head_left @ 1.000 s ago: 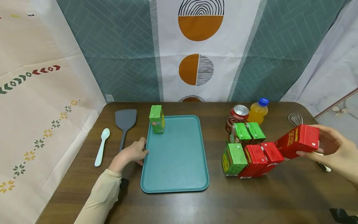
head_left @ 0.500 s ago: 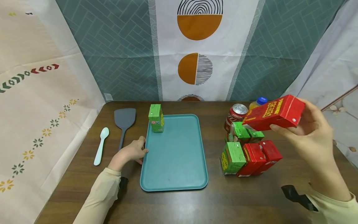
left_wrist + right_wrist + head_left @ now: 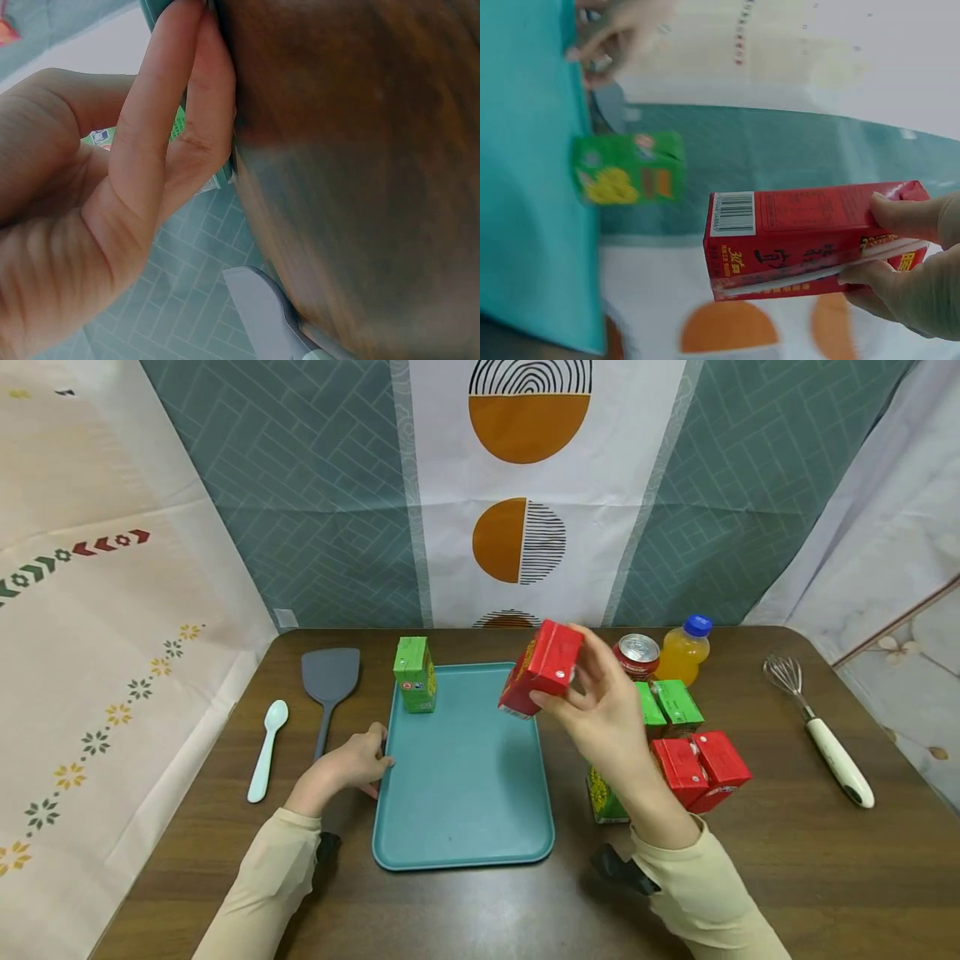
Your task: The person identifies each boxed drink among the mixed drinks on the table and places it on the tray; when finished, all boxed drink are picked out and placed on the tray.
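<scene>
My right hand (image 3: pixel 607 706) holds a red drink carton (image 3: pixel 802 236) by its top end, in the air over the far right corner of the teal tray (image 3: pixel 461 802). A wrapped straw is on the carton's side in the right wrist view. At the tray's left rim, my left hand (image 3: pixel 358 762) pinches the edge, thumb on top and fingers beside or under it. A green drink carton (image 3: pixel 415 675) stands upright in the tray's far left corner. Right of the tray, two red cartons (image 3: pixel 720 768) and several green cartons (image 3: pixel 678 706) stand grouped, partly hidden by my right arm.
Behind the grouped cartons stand a red can (image 3: pixel 637 656) and an orange juice bottle (image 3: pixel 682 652). A whisk (image 3: pixel 821 735) lies at the far right. Left of the tray lie a grey spatula (image 3: pixel 330 681) and a pale spoon (image 3: pixel 267 752).
My right hand has carried the red carton leftward from beside the grouped cartons, over them, to above the tray. The left hand stays at the tray's rim.
</scene>
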### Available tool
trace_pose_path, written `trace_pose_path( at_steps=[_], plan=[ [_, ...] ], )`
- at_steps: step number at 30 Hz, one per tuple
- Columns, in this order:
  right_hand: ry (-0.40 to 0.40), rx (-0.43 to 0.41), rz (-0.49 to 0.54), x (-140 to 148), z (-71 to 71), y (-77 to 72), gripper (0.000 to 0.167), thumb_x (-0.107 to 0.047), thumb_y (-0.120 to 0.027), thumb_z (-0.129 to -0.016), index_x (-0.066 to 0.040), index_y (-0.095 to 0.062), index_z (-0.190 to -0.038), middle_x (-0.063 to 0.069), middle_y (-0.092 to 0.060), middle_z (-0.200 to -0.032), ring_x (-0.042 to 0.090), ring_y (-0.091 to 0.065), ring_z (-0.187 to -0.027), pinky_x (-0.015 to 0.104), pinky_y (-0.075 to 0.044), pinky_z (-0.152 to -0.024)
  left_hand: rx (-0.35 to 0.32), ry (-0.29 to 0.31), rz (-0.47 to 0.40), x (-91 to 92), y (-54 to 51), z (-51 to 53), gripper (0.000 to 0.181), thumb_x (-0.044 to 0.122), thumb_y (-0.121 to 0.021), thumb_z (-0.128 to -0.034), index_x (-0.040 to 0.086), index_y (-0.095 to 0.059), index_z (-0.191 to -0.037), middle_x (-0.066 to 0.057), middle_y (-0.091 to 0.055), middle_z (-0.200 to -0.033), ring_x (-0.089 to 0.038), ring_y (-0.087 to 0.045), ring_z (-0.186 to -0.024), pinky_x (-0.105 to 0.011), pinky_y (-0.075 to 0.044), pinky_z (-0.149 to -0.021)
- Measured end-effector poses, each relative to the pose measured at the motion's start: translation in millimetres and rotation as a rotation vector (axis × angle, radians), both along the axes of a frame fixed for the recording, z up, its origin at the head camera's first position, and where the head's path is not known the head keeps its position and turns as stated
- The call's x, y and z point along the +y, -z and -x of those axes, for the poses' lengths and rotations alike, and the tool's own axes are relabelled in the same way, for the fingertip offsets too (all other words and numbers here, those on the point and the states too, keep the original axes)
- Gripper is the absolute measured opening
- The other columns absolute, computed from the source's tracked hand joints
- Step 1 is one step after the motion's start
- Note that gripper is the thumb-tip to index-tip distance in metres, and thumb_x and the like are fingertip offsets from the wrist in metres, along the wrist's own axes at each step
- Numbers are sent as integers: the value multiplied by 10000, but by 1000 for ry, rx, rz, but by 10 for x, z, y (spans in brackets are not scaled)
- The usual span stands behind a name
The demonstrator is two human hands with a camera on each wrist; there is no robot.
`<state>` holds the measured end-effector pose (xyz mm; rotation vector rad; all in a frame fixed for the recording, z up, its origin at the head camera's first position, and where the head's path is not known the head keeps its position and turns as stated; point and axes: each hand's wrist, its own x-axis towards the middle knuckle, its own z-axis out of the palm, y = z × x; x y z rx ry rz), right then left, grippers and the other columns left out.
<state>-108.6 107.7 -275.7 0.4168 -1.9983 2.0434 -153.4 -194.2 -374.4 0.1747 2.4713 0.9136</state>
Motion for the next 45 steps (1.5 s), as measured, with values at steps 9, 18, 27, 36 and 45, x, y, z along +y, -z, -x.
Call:
trace_pose_path(
  at_steps=[9, 18, 27, 36, 45],
  plan=[
    [61, -166, -145, -528, 499, 466, 708, 47, -714, -774, -73, -388, -1391, 116, -471, -1376, 239, -429, -1294, 368, -428, -990, -10, -1, -21, 28, 37, -15, 305, 5, -479, -945, -85, -315, -1186, -173, -476, -816, -227, -584, -585, -326, -559, -510],
    [34, -328, -167, -728, 864, 663, 736, 100, -703, -760, -103, -389, -1393, 95, -425, -1424, 224, -395, -1319, 315, -430, -999, -26, 4, -33, 78, 57, -10, 338, -2, -475, -945, -94, -301, -1220, -182, -497, -841, -229, -580, -592, -330, -560, -513],
    [-20, -334, -482, -732, 1099, 623, 732, 14, -703, -799, -136, -343, -1420, 81, -466, -1396, 205, -446, -1274, 342, -445, -1002, -26, 11, -6, 119, 36, 33, 327, 13, -481, -951, -74, -307, -1213, -185, -508, -851, -216, -596, -541, -325, -554, -503],
    [-62, -356, -644, -763, 1303, 560, 828, -47, -730, -795, -138, -266, -1474, 99, -470, -1395, 214, -468, -1265, 319, -431, -1013, -31, 15, 9, 58, 9, 46, 377, 16, -475, -954, -103, -280, -1254, -207, -504, -895, -232, -609, -593, -317, -558, -524],
    [-47, -272, -686, -927, 1328, 590, 742, -66, -709, -819, -131, -313, -1443, 118, -536, -1317, 250, -529, -1177, 352, -469, -969, -31, 2, 10, -13, 17, 45, 362, 15, -484, -947, -99, -292, -1232, -193, -493, -877, -221, -618, -575, -305, -559, -523]
  ],
)
